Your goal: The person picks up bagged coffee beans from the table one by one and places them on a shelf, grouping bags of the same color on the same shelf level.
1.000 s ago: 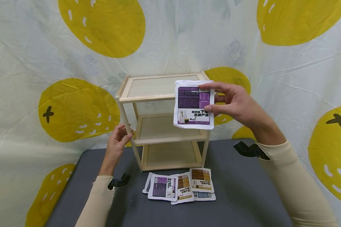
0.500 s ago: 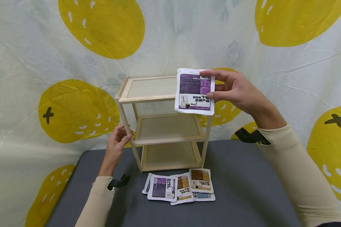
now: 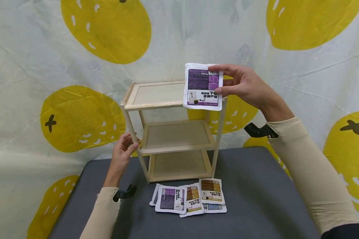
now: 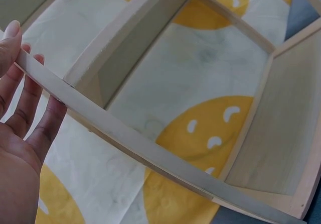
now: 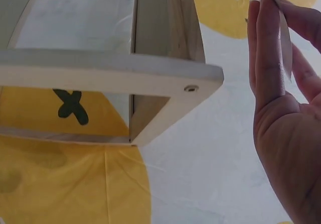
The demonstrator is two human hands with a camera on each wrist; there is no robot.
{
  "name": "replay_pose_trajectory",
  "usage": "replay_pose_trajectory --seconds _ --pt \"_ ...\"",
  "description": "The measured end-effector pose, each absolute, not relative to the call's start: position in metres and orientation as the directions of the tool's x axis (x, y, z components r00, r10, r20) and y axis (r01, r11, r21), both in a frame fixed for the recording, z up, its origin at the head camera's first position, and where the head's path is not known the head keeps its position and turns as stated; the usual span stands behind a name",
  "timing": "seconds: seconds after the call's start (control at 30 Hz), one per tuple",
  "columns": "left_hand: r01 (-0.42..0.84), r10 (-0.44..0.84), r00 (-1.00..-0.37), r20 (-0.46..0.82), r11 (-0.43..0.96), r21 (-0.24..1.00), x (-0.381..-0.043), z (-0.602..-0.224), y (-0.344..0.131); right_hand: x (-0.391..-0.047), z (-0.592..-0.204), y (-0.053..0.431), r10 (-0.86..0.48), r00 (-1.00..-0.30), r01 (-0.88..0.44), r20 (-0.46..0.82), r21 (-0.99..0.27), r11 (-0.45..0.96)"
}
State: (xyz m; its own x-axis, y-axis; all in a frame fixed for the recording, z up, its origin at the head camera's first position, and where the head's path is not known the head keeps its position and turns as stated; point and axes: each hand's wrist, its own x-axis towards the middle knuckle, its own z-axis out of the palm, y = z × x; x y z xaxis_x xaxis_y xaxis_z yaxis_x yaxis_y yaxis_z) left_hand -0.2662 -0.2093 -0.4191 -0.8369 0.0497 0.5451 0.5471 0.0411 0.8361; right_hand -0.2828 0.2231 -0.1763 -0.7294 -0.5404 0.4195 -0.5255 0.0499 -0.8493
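Note:
My right hand (image 3: 246, 87) pinches a white coffee sachet (image 3: 201, 87) with a purple printed label by its right edge, thumb in front. The sachet is upright, overlapping the right part of the top shelf in the head view. In the right wrist view the sachet (image 5: 284, 38) shows edge-on between thumb and fingers, beside the shelf's corner. A three-tier wooden shelf (image 3: 170, 150) stands on the table. My left hand (image 3: 123, 153) holds its left front post, and the left wrist view shows thumb and fingers around that post (image 4: 115, 125).
Several flat sachets lie overlapping in front of the shelf: a purple one (image 3: 171, 199), brown ones (image 3: 211, 191) and a partly covered blue one (image 3: 214, 208). The grey table (image 3: 251, 196) meets a cloth backdrop (image 3: 179, 39) with yellow fruit prints behind the shelf.
My right hand has raised the sachet from in front of the upper tiers to the top shelf's level and slightly above. The left hand stays on the post; the pile has not moved.

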Motion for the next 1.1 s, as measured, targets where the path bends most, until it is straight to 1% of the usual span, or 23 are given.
replay_pose_trajectory --seconds 0.2,0.47,0.8,1.1 --pt "0.548 0.045 -0.836 0.547 0.036 0.836 -0.266 -0.419 -0.208 -0.292 -0.172 0.223 -0.542 -0.731 -0.536 0.414 -0.841 0.081" --pt "0.556 0.061 -0.831 0.553 0.053 0.829 -0.267 -0.417 -0.208 -0.305 -0.167 0.221 -0.536 -0.744 -0.491 0.398 -0.87 0.035" --pt "0.547 0.053 -0.837 0.544 0.049 0.836 -0.267 -0.418 -0.21 -0.322 -0.167 0.218 -0.497 -0.777 -0.494 0.386 -0.864 0.101" --pt "0.544 0.045 -0.839 0.542 0.05 0.838 -0.267 -0.418 -0.209 -0.337 -0.171 0.215 -0.506 -0.78 -0.488 0.369 -0.864 0.122"
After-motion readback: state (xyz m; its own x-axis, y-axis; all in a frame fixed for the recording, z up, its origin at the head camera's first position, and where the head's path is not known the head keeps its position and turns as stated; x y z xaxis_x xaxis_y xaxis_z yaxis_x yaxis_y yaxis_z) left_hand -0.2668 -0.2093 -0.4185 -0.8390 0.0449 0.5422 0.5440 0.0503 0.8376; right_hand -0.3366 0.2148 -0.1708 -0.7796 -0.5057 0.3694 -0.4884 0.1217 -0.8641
